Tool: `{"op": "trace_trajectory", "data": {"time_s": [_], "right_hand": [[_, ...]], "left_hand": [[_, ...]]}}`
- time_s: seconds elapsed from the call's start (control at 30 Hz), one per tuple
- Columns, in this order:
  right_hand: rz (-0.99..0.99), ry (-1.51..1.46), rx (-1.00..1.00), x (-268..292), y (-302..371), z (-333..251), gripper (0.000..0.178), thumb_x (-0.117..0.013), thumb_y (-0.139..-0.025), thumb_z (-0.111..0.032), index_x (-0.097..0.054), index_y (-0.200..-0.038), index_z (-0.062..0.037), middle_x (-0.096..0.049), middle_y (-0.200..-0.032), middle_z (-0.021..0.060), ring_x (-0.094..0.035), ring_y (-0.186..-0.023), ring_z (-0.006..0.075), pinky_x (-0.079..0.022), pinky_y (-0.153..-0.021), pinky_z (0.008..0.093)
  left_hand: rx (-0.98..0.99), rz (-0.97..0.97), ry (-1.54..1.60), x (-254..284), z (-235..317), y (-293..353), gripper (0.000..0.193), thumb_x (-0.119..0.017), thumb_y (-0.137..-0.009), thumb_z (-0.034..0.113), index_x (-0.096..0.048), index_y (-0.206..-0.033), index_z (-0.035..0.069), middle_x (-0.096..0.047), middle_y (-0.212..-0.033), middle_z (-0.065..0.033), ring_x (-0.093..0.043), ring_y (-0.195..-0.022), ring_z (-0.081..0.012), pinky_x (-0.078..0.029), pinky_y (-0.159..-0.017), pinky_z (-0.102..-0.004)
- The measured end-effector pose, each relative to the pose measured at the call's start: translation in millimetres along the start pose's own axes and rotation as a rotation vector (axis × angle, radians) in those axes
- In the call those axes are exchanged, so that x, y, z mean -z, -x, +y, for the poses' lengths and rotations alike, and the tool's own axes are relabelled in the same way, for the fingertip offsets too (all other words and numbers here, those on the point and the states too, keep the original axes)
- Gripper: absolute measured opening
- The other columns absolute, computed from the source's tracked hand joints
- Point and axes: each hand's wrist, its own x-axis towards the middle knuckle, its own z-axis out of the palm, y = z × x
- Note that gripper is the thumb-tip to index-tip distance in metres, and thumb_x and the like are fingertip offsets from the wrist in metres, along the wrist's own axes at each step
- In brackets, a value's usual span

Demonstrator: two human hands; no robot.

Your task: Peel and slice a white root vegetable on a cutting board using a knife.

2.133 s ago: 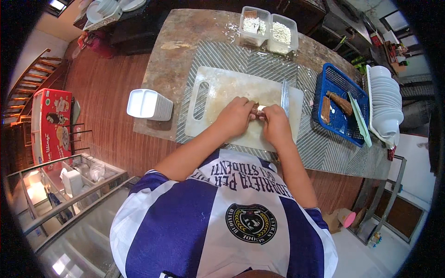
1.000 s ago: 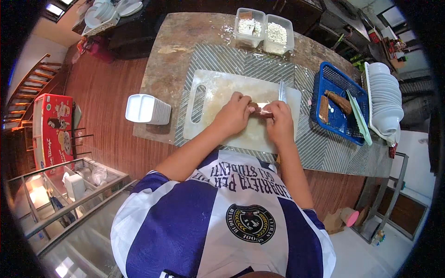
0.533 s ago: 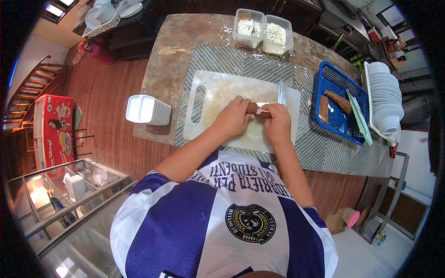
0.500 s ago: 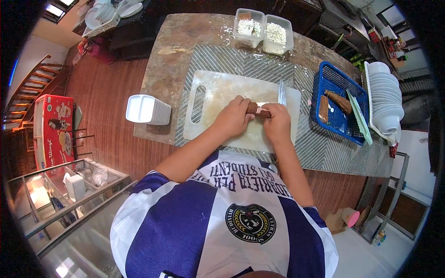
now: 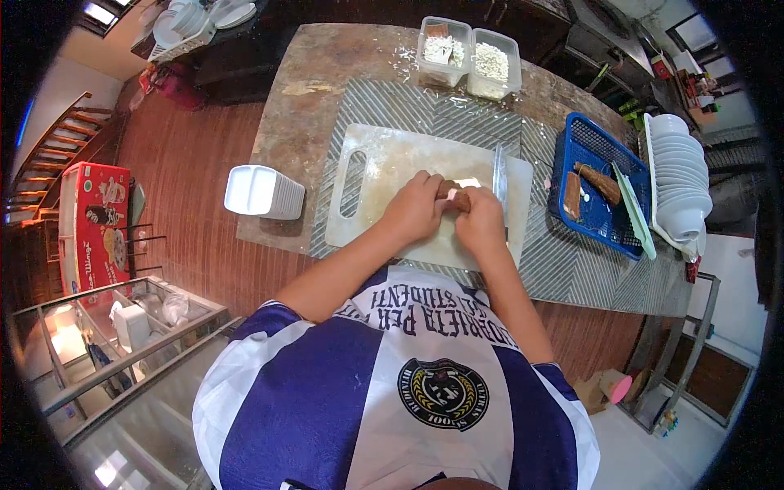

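The worktop (image 5: 282, 122) was partly covered by a grey striped mat (image 5: 376, 102), on which a white cutting board (image 5: 396, 155) was laid toward the near edge. A blue basket (image 5: 596, 235) was set near the right edge, with brown-skinned chunks (image 5: 600, 184) held in it. White trays (image 5: 279, 196) were stacked by the near left corner, and two clear boxes (image 5: 490, 88) of white bits were placed at the far edge.

Over the board, the left hand (image 5: 415, 208) and the right hand (image 5: 479, 219) were closed around one brown piece (image 5: 462, 199): its left end was gripped by the left, its right end by the right, and a pinkish pared patch was exposed between them. Whether the board was touched by it could not be told. A knife (image 5: 500, 175) was laid just beside the right hand, toward the board's right edge.
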Motion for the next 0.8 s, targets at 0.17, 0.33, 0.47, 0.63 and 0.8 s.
{"op": "trace_trajectory", "data": {"time_s": [0.17,0.33,0.47,0.63,0.8], "right_hand": [[-0.04,-0.186,0.012,-4.9,22.2,-2.2,0.027,-0.065,-0.076,0.004,-0.063,-0.102,-0.0027,-0.064,-0.099,0.0241,-0.063,-0.096,0.0455,-0.051,-0.082,0.0508],[-0.064,-0.213,-0.099,-5.2,23.9,9.8,0.036,-0.071,-0.077,-0.003,-0.063,-0.112,-0.0043,-0.07,-0.097,0.023,-0.069,-0.093,0.0425,-0.054,-0.08,0.0438],[-0.205,-0.209,-0.162,13.0,23.4,4.3,0.045,-0.076,-0.076,-0.006,-0.059,-0.117,-0.004,-0.071,-0.098,0.0227,-0.071,-0.093,0.0398,-0.055,-0.08,0.042],[-0.266,-0.198,-0.226,22.5,21.4,6.9,0.038,-0.077,-0.076,-0.008,-0.06,-0.11,-0.0035,-0.07,-0.092,0.0213,-0.07,-0.087,0.039,-0.055,-0.077,0.0429],[-0.228,-0.259,-0.246,12.4,19.7,17.9,0.029,-0.076,-0.079,-0.009,-0.061,-0.102,-0.0022,-0.07,-0.086,0.02,-0.069,-0.083,0.0394,-0.054,-0.075,0.0453]], "left_hand": [[0.057,-0.034,-0.012,3.4,-6.8,-3.2,0.036,-0.068,-0.089,0.02,-0.058,-0.119,0.002,-0.056,-0.113,-0.0225,-0.063,-0.098,-0.0451,-0.053,-0.085,-0.0507],[0.066,-0.023,0.004,11.0,-2.0,-6.9,0.037,-0.067,-0.091,0.024,-0.06,-0.121,0.002,-0.055,-0.117,-0.0218,-0.063,-0.099,-0.0444,-0.053,-0.087,-0.0503],[0.128,-0.068,0.0,10.6,-6.5,-8.1,0.041,-0.067,-0.093,0.027,-0.06,-0.123,0.001,-0.056,-0.118,-0.0204,-0.063,-0.104,-0.0425,-0.052,-0.09,-0.0484],[0.102,-0.006,-0.003,7.5,-13.5,-7.1,0.039,-0.065,-0.094,0.028,-0.06,-0.12,0.0,-0.055,-0.119,-0.0211,-0.062,-0.103,-0.0437,-0.052,-0.09,-0.0493],[0.146,0.018,0.023,7.9,-8.6,-4.7,0.038,-0.065,-0.095,0.026,-0.06,-0.122,-0.001,-0.057,-0.116,-0.0209,-0.06,-0.107,-0.0426,-0.05,-0.094,-0.0467]]}}
